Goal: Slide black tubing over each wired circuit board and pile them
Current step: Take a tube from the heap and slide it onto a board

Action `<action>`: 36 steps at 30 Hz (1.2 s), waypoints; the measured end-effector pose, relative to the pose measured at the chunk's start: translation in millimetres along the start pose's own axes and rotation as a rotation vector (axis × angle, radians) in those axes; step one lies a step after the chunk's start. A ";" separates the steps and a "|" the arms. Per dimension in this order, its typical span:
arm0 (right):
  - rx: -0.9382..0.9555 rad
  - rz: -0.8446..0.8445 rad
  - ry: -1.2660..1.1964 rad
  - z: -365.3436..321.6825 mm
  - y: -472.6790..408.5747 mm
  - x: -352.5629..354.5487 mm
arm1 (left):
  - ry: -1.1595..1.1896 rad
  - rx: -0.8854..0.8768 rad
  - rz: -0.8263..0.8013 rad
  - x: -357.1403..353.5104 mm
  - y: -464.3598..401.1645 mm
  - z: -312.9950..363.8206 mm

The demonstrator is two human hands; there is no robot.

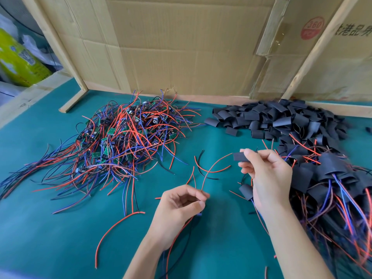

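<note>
Green table (60, 228), cardboard wall (181, 47) behind it. Far left of both hands: heap of bare wired boards (120, 133). Behind the right hand: loose black tube pieces (271, 117); just right of it, the finished pile of sleeved boards (332, 178). Right hand (267, 174) pinches one flat tube piece (240, 157) at thumb and fingertips. Left hand (179, 210), lower and nearer, fingers closed on a board, mostly hidden; its red wire (209, 174) arcs up toward the tube, not yet inside.
</note>
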State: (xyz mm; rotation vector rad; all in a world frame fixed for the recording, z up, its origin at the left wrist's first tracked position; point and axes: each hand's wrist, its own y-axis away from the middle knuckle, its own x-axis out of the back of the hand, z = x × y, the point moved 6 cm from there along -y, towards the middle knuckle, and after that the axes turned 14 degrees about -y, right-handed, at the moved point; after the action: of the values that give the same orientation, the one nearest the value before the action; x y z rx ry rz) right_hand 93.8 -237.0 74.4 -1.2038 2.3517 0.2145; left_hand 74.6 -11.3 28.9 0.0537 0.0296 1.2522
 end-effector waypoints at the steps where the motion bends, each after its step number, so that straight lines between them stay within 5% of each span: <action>1: 0.003 0.002 -0.005 0.2 -0.4 -0.1 | -0.002 0.000 0.000 -0.2 0.0 0.1; 13: 0.097 0.029 -0.002 2.8 -3.2 1.2 | -0.023 0.012 -0.010 -0.8 -0.2 -1.1; 28: -0.207 -0.293 0.177 49.1 44.9 -40.9 | 0.005 -0.023 0.006 1.6 -2.1 -1.5; 36: -0.081 -0.278 0.215 37.3 36.5 -34.9 | 0.063 -0.009 -0.010 0.8 -3.7 -3.4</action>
State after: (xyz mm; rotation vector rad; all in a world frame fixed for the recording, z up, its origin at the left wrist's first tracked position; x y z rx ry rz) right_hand 94.9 -176.9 56.1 -1.6486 2.3358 0.0898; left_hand 78.2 -11.7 25.4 0.0066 0.0790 1.2433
